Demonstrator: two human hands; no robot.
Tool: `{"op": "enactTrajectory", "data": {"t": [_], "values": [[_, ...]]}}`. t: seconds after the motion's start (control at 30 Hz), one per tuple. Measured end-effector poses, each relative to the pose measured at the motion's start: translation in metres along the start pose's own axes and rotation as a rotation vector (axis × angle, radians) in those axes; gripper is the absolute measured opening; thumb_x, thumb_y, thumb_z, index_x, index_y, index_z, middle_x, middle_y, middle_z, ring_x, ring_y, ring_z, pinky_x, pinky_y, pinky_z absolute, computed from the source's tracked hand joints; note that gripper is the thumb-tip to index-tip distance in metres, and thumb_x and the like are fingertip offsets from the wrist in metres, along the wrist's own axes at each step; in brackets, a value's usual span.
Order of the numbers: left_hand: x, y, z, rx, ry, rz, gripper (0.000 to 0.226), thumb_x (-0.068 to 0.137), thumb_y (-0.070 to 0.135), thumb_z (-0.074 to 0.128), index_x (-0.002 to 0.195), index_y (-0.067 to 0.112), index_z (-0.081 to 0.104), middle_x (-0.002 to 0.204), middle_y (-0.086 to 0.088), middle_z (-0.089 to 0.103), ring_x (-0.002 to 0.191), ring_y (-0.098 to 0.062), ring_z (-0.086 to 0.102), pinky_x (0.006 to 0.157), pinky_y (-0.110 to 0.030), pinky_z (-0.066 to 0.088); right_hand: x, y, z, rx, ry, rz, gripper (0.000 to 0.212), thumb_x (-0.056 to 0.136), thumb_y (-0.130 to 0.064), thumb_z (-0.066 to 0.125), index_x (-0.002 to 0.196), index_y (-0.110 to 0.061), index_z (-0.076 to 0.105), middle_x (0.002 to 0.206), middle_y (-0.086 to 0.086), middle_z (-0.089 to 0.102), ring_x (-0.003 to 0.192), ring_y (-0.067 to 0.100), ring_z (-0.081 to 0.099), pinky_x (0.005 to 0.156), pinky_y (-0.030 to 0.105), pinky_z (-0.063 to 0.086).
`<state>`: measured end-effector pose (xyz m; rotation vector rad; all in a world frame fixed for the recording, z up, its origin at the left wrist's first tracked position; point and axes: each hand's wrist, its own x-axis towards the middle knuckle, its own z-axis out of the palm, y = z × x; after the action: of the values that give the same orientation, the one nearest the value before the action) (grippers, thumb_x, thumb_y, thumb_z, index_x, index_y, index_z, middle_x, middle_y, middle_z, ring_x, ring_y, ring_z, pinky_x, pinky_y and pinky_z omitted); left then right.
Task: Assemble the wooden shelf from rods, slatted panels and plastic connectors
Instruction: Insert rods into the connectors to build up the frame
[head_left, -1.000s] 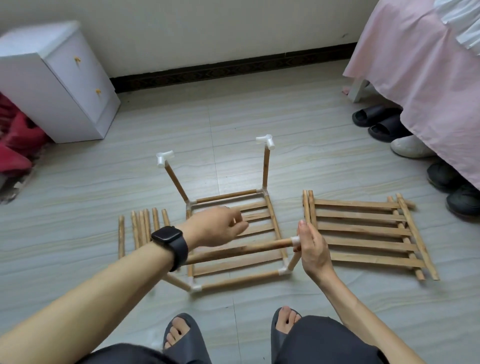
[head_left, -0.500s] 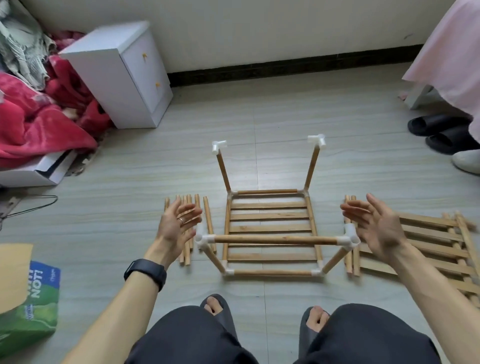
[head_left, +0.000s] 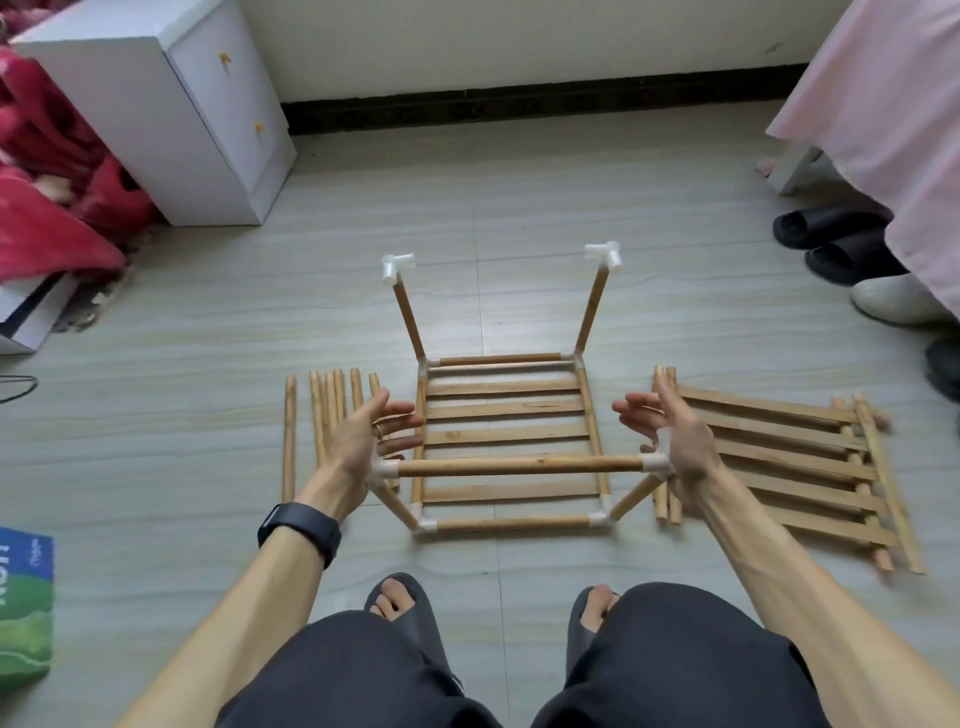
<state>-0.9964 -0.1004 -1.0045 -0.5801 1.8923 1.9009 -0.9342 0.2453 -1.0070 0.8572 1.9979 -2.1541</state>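
The half-built shelf frame (head_left: 511, 524) stands on the floor (head_left: 519, 208) just before the person's feet, with a slatted panel (head_left: 501, 410) in its base. Both hands are spread, fingers straight. The left hand (head_left: 358, 441) and right hand (head_left: 680, 441) press their palms against the white connectors (head_left: 655, 461) capping the raised front rod (head_left: 519, 465). Loose rods (head_left: 289, 436) lie to the left, spare panels (head_left: 789, 467) to the right.

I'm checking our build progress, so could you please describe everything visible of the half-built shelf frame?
The shelf frame stands on the tiled floor. Its base is a slatted wooden panel edged by light wooden rods, with white plastic connectors at its four corners. Four rods rise from these corners. The far two end in connectors with empty sockets. The near two are joined at the top by a horizontal rod. The left hand and right hand, both open, lie against that rod's end connectors.
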Motion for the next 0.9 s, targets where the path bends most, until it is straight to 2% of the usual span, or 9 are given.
{"op": "enactTrajectory", "data": {"t": [0.1, 0.23, 0.33, 0.4, 0.53, 0.67, 0.77, 0.83, 0.9], "values": [[0.001, -0.002, 0.0, 0.058, -0.03, 0.002, 0.039, 0.102, 0.041, 0.051, 0.109, 0.008, 0.071, 0.102, -0.01, 0.078, 0.09, -0.031, 0.075, 0.081, -0.041, 0.055, 0.007, 0.003, -0.001, -0.048, -0.057, 0.02, 0.053, 0.105, -0.053, 0.035, 0.118, -0.011, 0.065, 0.118, 0.006, 0.074, 0.116, 0.022, 0.063, 0.09, 0.047, 0.039], [0.003, -0.001, -0.001, 0.13, -0.073, 0.012, 0.032, 0.102, 0.034, 0.055, 0.109, 0.007, 0.071, 0.085, -0.009, 0.077, 0.078, -0.025, 0.076, 0.072, -0.035, 0.057, 0.018, 0.002, -0.002, -0.109, -0.055, 0.0, 0.041, 0.107, -0.035, 0.043, 0.108, -0.004, 0.071, 0.101, 0.007, 0.078, 0.104, 0.027, 0.071, 0.077, 0.032, 0.049], [0.011, -0.003, -0.001, 0.223, -0.013, 0.003, 0.028, 0.102, 0.034, 0.056, 0.106, 0.013, 0.074, 0.055, 0.002, 0.06, 0.05, -0.01, 0.058, 0.061, -0.03, 0.047, 0.031, -0.002, -0.001, -0.199, -0.051, -0.023, 0.034, 0.106, -0.032, 0.049, 0.103, -0.006, 0.071, 0.101, 0.01, 0.077, 0.096, 0.03, 0.073, 0.078, 0.033, 0.054], [0.015, -0.001, 0.004, 0.243, 0.034, -0.005, 0.027, 0.102, 0.034, 0.056, 0.104, 0.015, 0.075, 0.05, 0.007, 0.05, 0.048, -0.009, 0.046, 0.053, -0.027, 0.04, 0.041, -0.007, 0.001, -0.359, 0.019, -0.074, 0.032, 0.104, -0.038, 0.051, 0.098, -0.012, 0.069, 0.103, 0.01, 0.075, 0.091, 0.026, 0.072, 0.077, 0.037, 0.055], [0.014, 0.002, 0.023, 0.31, 0.076, 0.054, 0.031, 0.105, 0.041, 0.047, 0.101, 0.021, 0.07, 0.068, 0.003, 0.066, 0.068, -0.014, 0.06, 0.061, -0.027, 0.045, 0.056, -0.026, 0.004, -0.741, 0.499, -0.351, 0.036, 0.1, -0.049, 0.047, 0.114, -0.017, 0.057, 0.118, 0.009, 0.062, 0.109, 0.028, 0.054, 0.088, 0.042, 0.044], [0.008, 0.005, 0.024, 0.554, -0.182, 0.124, 0.036, 0.105, 0.052, 0.038, 0.111, 0.028, 0.064, 0.105, 0.003, 0.068, 0.095, -0.01, 0.064, 0.076, -0.023, 0.05, 0.036, -0.027, 0.019, -0.627, 0.651, -0.549, 0.049, 0.092, -0.041, 0.066, 0.128, -0.012, 0.049, 0.138, 0.014, 0.044, 0.124, 0.032, 0.041, 0.099, 0.048, 0.037], [0.019, 0.023, 0.012, 0.806, -0.185, 0.257, 0.027, 0.101, 0.057, 0.041, 0.111, 0.037, 0.057, 0.124, 0.007, 0.062, 0.104, 0.0, 0.057, 0.084, -0.02, 0.047, -0.009, 0.005, 0.042, -0.522, 0.547, -0.694, 0.053, 0.088, -0.052, 0.064, 0.127, -0.021, 0.046, 0.114, -0.002, 0.052, 0.102, 0.006, 0.047, 0.09, 0.026, 0.041], [0.036, 0.044, 0.003, 0.96, -0.025, 0.348, 0.03, 0.1, 0.051, 0.05, 0.125, 0.034, 0.054, 0.138, 0.001, 0.052, 0.123, -0.013, 0.052, 0.099, -0.031, 0.046, -0.04, 0.027, 0.06, -0.514, 0.268, -0.63, 0.052, 0.091, -0.064, 0.056, 0.133, -0.036, 0.041, 0.082, -0.01, 0.055, 0.081, 0.001, 0.057, 0.066, 0.017, 0.047], [0.051, 0.069, -0.002, 1.103, 0.128, 0.397, 0.044, 0.099, 0.044, 0.055, 0.14, 0.028, 0.047, 0.15, -0.006, 0.04, 0.139, -0.024, 0.039, 0.109, -0.043, 0.04, -0.058, 0.042, 0.079, -0.598, 0.007, -0.484, 0.062, 0.086, -0.08, 0.042, 0.142, -0.059, 0.025, 0.074, -0.009, 0.063, 0.069, 0.004, 0.064, 0.058, 0.018, 0.048]]}}
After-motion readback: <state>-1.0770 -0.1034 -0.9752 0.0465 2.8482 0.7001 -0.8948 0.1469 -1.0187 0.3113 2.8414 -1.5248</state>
